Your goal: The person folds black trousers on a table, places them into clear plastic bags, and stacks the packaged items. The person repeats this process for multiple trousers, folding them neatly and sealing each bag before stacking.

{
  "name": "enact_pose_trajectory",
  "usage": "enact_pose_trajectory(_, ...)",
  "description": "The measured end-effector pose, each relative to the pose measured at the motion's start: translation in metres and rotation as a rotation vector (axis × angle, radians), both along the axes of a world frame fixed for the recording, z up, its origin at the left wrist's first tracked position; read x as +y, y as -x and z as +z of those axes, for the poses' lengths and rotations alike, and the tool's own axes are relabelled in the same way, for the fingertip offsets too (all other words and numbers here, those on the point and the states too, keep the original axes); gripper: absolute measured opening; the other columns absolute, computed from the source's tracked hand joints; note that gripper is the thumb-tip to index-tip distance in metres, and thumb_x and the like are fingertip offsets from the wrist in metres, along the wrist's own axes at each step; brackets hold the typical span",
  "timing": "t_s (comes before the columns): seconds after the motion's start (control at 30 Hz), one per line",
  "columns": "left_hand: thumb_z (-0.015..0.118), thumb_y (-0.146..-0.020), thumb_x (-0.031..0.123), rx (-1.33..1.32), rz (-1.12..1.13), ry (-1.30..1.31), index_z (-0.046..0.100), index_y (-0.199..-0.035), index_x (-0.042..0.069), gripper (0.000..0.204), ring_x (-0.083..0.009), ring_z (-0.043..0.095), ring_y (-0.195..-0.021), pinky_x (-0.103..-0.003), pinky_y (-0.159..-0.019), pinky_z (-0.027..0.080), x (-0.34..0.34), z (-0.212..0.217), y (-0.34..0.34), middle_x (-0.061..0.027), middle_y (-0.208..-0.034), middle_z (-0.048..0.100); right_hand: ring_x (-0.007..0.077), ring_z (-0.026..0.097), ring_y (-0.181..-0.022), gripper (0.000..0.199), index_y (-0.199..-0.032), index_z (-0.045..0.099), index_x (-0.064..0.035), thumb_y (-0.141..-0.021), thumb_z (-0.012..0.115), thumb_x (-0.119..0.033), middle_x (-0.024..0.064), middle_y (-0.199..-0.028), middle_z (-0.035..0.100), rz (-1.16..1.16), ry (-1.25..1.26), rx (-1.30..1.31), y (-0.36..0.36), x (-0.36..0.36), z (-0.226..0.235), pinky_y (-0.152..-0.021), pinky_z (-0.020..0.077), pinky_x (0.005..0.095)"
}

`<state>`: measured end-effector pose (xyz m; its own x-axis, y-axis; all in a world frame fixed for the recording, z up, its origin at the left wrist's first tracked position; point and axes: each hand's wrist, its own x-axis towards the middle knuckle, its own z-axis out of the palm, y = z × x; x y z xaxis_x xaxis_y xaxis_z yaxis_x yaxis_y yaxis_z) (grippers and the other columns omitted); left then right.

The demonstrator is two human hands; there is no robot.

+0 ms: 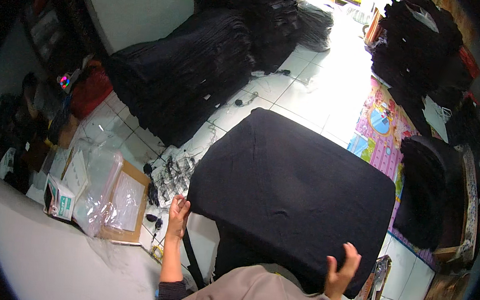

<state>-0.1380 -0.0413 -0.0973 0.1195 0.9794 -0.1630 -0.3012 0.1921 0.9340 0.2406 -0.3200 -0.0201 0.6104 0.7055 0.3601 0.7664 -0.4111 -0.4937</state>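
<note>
Left hand (177,219): at the near-left corner of the black cloth (299,195), fingertips at its edge; whether they pinch it cannot be told.
Right hand (343,270): over the cloth's near-right part, thumb and fingers spread wide, nothing held; contact with the cloth cannot be told.
Concealed parts: right forearm — behind the brown garment (255,297), which also overlaps the cloth's near edge; the support beneath the cloth is covered.
Cloth position: between and beyond both hands, spread broad with rounded corners and slight creases.
Floor (305,93): white tiles around the cloth; glare washes out the area far beyond it.
Left of cloth: cardboard tray (121,234) with clear plastic, near dark scraps.
Beyond cloth, left: large black fabric pile (196,60).
Right of cloth: colourful patterned mat (376,122), partly covered — and a black heap (425,189), outline unclear.
</note>
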Motion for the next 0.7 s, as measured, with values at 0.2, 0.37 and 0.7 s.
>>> enact_pose_trajectory(0.2,0.074,-0.085,0.011,-0.186,-0.036,0.037,0.056,-0.108,0.008,0.030,-0.0095,0.060,-0.091,-0.027,-0.081,0.048,0.003,-0.006,0.013,-0.0014,-0.094,0.066,0.0299,0.046,-0.129,0.047,-0.124,0.056,-0.0035,-0.089,0.066,-0.032,0.0135,-0.132,0.054,-0.011,0.141,-0.070,0.008,0.038,-0.001,-0.114,0.0225,0.0566)
enact_pose_trajectory(0.37,0.082,-0.078,0.027,0.275,-0.537,0.539,0.050,-0.133,0.000,0.069,-0.0206,0.060,-0.106,-0.034,-0.095,0.046,-0.025,0.007,0.029,-0.0087,-0.115,0.063,0.0300,0.046,-0.130,0.052,-0.126,0.055,-0.0033,-0.085,0.068,-0.034,0.0143,-0.132,0.054,0.336,0.090,0.060,0.031,0.047,0.020,-0.113,0.0189,0.0617)
enact_pose_trajectory(0.7,0.072,-0.085,0.037,-0.136,-0.148,-0.093,0.050,-0.130,-0.007,0.067,-0.0281,0.056,-0.117,-0.045,-0.101,0.042,0.016,0.084,0.032,-0.0143,-0.128,0.058,0.0258,0.062,-0.090,0.031,-0.099,0.069,-0.0024,-0.089,0.044,-0.018,0.0103,-0.092,0.067,-0.430,-0.119,-0.437,-0.027,-0.037,0.029,-0.100,0.0389,0.0433)
